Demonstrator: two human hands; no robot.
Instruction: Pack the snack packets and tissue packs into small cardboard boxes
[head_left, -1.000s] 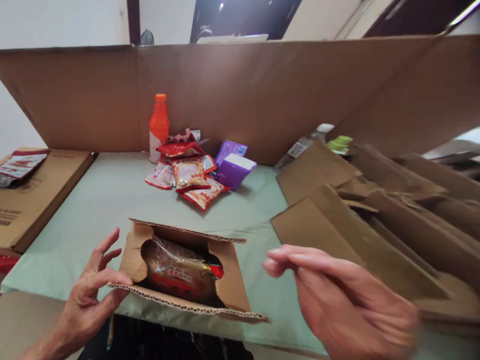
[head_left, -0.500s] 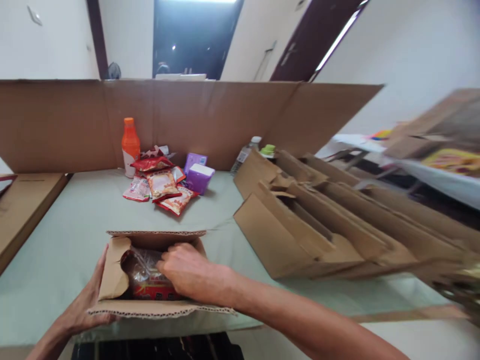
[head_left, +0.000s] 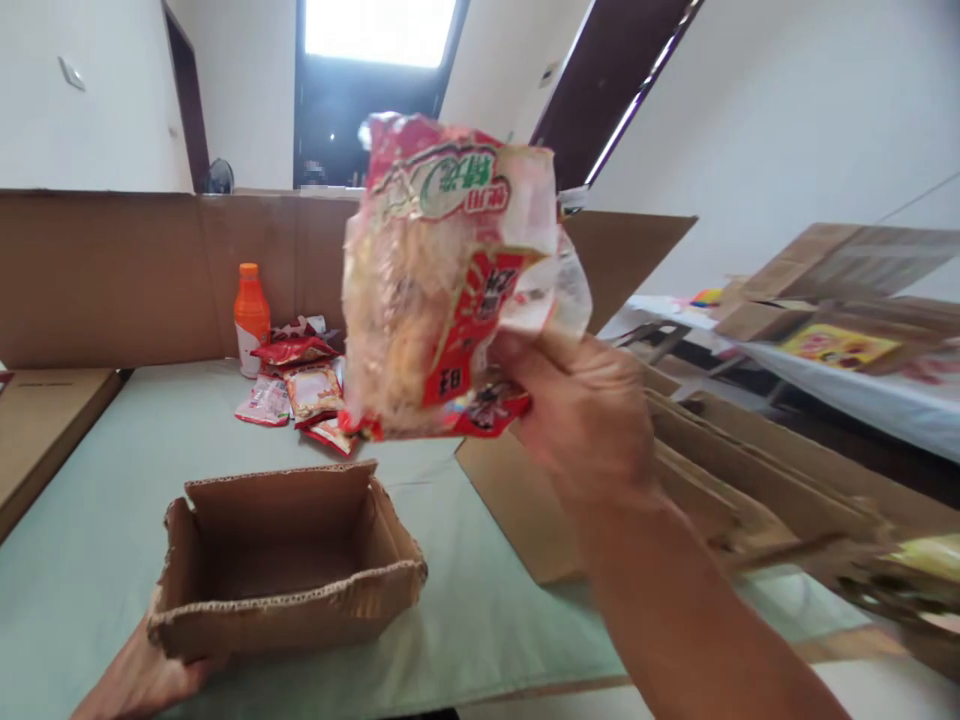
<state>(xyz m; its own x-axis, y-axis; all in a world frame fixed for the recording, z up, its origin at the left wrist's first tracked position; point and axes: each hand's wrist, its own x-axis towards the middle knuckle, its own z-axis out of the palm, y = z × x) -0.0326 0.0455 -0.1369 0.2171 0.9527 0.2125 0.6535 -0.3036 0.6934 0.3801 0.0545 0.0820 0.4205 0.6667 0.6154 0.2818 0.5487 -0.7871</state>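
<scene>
My right hand (head_left: 589, 415) is raised above the table, its thumb and fingers closed on the lower right edge of a snack packet (head_left: 409, 290). The packet is clear plastic with red, white and green print, and pale brown food shows through it. My left hand (head_left: 146, 668) grips the left end of a small open cardboard box (head_left: 300, 610), with part of its fingers hidden beneath. The box's flaps stand up, and its bare inner floor shows. The packet hangs well above the box, towards the right.
Several red snack packets (head_left: 296, 350) lie in a pile behind the box, beside an orange bottle (head_left: 251, 320). Open cardboard boxes (head_left: 525, 510) stand in a row at the right. A tall cardboard panel (head_left: 112, 280) runs along the back; a flat carton (head_left: 52, 430) lies at the left.
My right hand has lifted the snack packet out of the box, up and to the right. The left hand stays at the box, which has tilted slightly. The view has shifted a little.
</scene>
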